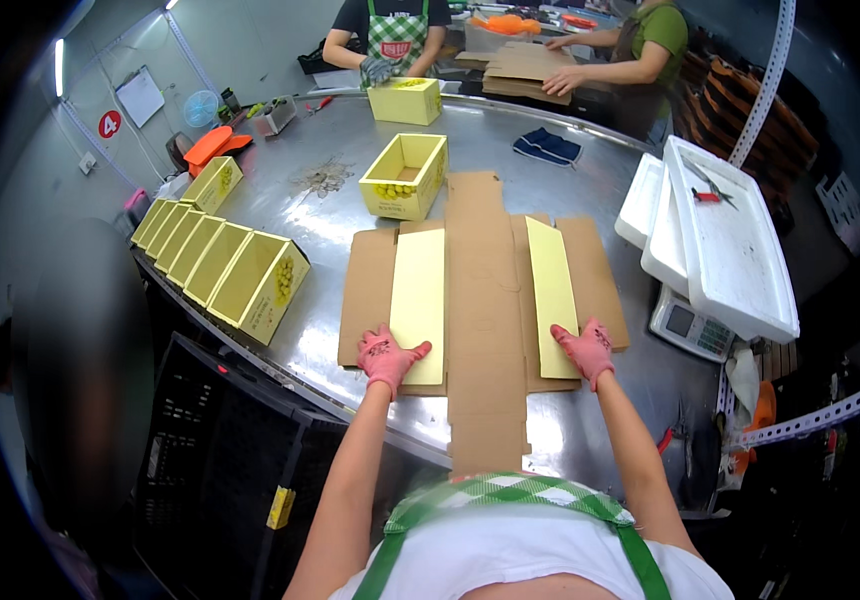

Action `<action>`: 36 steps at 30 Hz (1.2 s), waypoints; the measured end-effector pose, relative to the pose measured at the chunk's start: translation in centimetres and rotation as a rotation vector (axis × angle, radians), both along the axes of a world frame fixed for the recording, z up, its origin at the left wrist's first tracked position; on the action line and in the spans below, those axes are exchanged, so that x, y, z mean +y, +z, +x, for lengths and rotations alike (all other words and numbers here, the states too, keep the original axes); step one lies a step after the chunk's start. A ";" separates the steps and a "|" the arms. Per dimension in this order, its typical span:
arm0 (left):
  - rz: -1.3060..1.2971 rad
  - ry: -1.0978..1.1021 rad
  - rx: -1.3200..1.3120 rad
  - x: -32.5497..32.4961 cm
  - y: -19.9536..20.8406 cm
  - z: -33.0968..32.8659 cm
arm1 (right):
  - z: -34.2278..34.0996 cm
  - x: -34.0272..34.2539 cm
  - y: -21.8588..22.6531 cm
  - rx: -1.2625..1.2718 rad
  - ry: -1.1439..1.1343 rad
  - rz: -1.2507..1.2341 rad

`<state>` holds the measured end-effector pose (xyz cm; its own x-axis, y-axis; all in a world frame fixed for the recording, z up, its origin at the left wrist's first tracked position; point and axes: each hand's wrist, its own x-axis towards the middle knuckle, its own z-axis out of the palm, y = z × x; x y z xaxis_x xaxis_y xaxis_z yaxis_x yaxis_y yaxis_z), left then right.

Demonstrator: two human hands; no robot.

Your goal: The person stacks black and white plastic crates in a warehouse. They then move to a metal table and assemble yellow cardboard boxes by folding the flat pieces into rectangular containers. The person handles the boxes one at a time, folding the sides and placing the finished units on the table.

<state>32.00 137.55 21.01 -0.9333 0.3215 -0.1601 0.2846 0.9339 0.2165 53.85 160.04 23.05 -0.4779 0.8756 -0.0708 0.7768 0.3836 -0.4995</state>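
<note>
In front of me on the metal table lies an unfolded cardboard box blank (485, 300), brown side up, with two long flaps turned inward to show their pale yellow face. My left hand (386, 358), in a pink glove, rests on the lower outer edge of the left yellow flap (419, 305), fingers spread and thumb out. On the other side, the right yellow flap (550, 295) looks narrower and tilted up a little. My right hand (587, 350), gloved alike, touches its outer edge with thumb and fingers apart. More brown cardboard (368, 285) shows beneath.
A yellow open box (408, 190) stands beyond the blank. Several yellow boxes (235, 265) line the left table edge. White foam trays (735, 250) rest over a scale (692, 325) at right. Dark blue cloth (547, 147) lies farther back. Two people work across the table.
</note>
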 end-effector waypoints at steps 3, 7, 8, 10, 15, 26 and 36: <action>0.094 -0.007 -0.116 1.3 -0.1 -0.9 | 0.3 1.9 -1.4 0.094 -0.034 -0.299; 0.592 0.022 -0.470 0.7 -1.2 -2.9 | -0.4 3.3 -0.2 0.353 0.071 -0.751; 0.530 -0.033 -0.366 0.7 -1.4 -3.0 | -0.6 3.4 0.0 0.483 0.123 -0.908; 0.313 -0.168 -0.102 1.9 1.7 -1.3 | -0.8 2.9 0.8 0.602 0.139 -0.936; -0.155 -0.596 0.201 5.8 5.6 4.0 | -3.3 1.1 2.0 0.073 0.193 -0.184; -0.215 -1.474 -0.466 5.1 12.4 0.1 | 0.5 0.1 2.5 0.370 0.927 -0.025; 0.067 -1.569 -0.172 3.9 7.7 -2.6 | 2.9 3.8 0.3 0.201 1.195 0.162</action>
